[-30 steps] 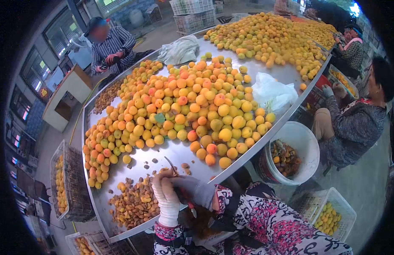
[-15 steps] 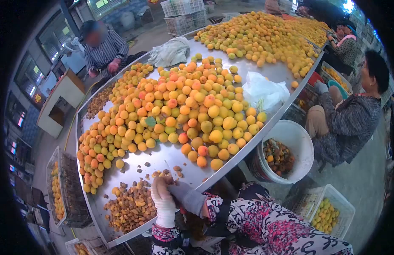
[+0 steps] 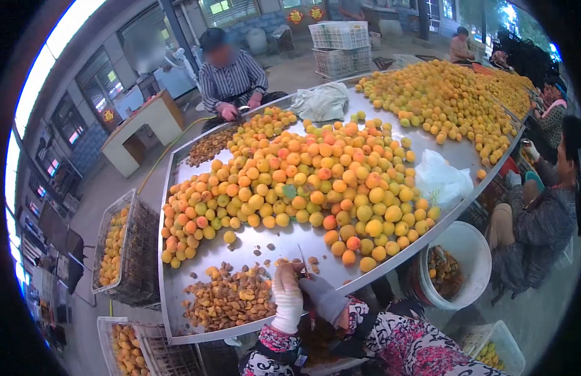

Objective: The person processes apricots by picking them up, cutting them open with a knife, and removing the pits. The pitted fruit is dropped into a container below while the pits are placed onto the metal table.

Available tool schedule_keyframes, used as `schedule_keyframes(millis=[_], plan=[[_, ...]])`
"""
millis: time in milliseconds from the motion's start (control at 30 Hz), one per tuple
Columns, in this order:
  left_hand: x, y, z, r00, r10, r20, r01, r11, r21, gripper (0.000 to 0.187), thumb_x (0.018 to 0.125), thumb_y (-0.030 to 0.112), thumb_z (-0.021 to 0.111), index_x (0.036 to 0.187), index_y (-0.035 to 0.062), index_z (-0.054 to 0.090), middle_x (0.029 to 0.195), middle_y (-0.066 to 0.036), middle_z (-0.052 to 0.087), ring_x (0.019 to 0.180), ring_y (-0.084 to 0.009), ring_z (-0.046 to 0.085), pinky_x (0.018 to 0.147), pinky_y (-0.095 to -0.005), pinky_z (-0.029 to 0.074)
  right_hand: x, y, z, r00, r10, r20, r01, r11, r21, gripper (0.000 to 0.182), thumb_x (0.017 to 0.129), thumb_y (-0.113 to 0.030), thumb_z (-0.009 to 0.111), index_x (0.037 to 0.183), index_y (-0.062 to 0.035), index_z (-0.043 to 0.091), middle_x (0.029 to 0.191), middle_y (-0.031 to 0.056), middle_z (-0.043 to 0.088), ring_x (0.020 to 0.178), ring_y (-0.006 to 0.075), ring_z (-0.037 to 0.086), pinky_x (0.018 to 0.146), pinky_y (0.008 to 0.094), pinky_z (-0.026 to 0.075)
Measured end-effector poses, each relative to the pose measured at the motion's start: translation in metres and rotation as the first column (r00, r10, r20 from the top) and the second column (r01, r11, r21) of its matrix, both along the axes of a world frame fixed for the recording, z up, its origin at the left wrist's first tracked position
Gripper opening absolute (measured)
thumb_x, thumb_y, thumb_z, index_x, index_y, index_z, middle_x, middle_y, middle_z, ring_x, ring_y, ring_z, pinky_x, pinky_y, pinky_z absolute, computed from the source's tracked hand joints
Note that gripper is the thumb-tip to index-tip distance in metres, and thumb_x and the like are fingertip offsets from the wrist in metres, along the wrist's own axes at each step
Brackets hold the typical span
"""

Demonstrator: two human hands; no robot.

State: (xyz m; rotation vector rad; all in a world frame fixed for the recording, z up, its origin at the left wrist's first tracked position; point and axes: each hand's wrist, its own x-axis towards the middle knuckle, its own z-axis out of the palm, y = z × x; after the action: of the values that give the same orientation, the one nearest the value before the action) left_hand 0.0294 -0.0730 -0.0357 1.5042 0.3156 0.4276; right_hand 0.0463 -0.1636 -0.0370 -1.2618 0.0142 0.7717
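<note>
At the near edge of a metal table [image 3: 284, 241], my two hands are close together. My left hand [image 3: 287, 293], with a white wrap over the wrist and palm, has its fingers curled; whatever they hold is hidden. A grey glove covers my right hand [image 3: 323, 297], closed around a knife whose thin blade [image 3: 303, 258] points up between the hands. Left of them lies a heap of brown apricot pits [image 3: 228, 299], with a few stray ones beyond. A large pile of whole apricots [image 3: 297, 175] covers the table's middle.
A white bucket [image 3: 481, 254] with brown scraps stands right of the table. Crates of apricots [image 3: 124, 250] are on the floor at left. On the table lie a white plastic bag [image 3: 442, 178] and a cloth [image 3: 320, 102]. Co-workers sit at the far side [image 3: 231, 78] and right [image 3: 535, 213].
My view has swung left and up, so the table and hands appear farther right and lower. The knife blade shows more clearly now. Across the table, the co-worker's hands have come together.
</note>
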Motion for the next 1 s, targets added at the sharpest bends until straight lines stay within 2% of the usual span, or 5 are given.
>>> schedule_keyframes(millis=[400, 467, 633, 667, 1000], plan=[[-0.002, 0.003, 0.014, 0.997, -0.072, -0.016, 0.074, 0.983, 0.165, 0.035, 0.091, 0.028, 0.036, 0.085, 0.0016, 0.057, 0.085, -0.004, 0.056, 0.082, -0.0140, 0.050, 0.079, -0.0282, 0.040, 0.000, 0.001, -0.005, 0.988, -0.011, -0.151, 0.043, 0.977, 0.210, 0.015, 0.082, -0.016, 0.051, 0.093, -0.0063, 0.055, 0.070, 0.0000, 0.054, 0.058, 0.0100, 0.051, 0.052, 0.0227, 0.040], [-0.001, 0.001, 0.018, 0.985, -0.100, -0.142, 0.068, 0.974, -0.216, 0.036, 0.091, 0.029, 0.036, 0.083, 0.0005, 0.057, 0.083, -0.005, 0.056, 0.083, -0.0154, 0.050, 0.079, -0.0289, 0.039, -0.002, 0.007, -0.016, 0.990, -0.080, -0.117, 0.098, 0.983, 0.157, 0.016, 0.081, -0.014, 0.051, 0.094, -0.0061, 0.055, 0.070, 0.0000, 0.054, 0.058, 0.0104, 0.051, 0.052, 0.0229, 0.040], [-0.001, 0.010, -0.002, 0.998, -0.003, -0.069, -0.001, 0.998, -0.055, 0.024, 0.088, 0.013, 0.043, 0.098, -0.0029, 0.058, 0.088, -0.011, 0.059, 0.090, -0.0228, 0.053, 0.081, -0.0344, 0.043, -0.003, 0.002, -0.051, 0.724, 0.210, 0.657, -0.094, 0.974, -0.208, 0.024, 0.084, -0.013, 0.049, 0.106, -0.0044, 0.055, 0.082, 0.0036, 0.060, 0.071, 0.0116, 0.054, 0.061, 0.0269, 0.045], [-0.003, 0.007, -0.004, 0.999, -0.009, -0.047, 0.006, 0.998, -0.063, 0.023, 0.085, 0.006, 0.044, 0.101, -0.0030, 0.058, 0.088, -0.013, 0.060, 0.092, -0.0255, 0.054, 0.083, -0.0352, 0.043, -0.005, 0.009, -0.055, 0.999, 0.046, -0.027, -0.036, 0.949, 0.312, 0.025, 0.087, -0.015, 0.048, 0.109, -0.0035, 0.054, 0.089, 0.0050, 0.061, 0.080, 0.0125, 0.054, 0.068, 0.0277, 0.046], [-0.003, 0.010, 0.011, 0.981, -0.142, 0.133, 0.112, 0.971, 0.209, 0.019, 0.085, 0.014, 0.050, 0.081, -0.0022, 0.059, 0.067, -0.007, 0.059, 0.063, -0.0136, 0.054, 0.061, -0.0260, 0.045, 0.000, 0.005, -0.016, 0.972, 0.058, -0.229, 0.007, 0.962, 0.272, 0.018, 0.084, -0.027, 0.056, 0.092, -0.0107, 0.054, 0.069, -0.0020, 0.051, 0.054, 0.0092, 0.046, 0.044, 0.0208, 0.036]])
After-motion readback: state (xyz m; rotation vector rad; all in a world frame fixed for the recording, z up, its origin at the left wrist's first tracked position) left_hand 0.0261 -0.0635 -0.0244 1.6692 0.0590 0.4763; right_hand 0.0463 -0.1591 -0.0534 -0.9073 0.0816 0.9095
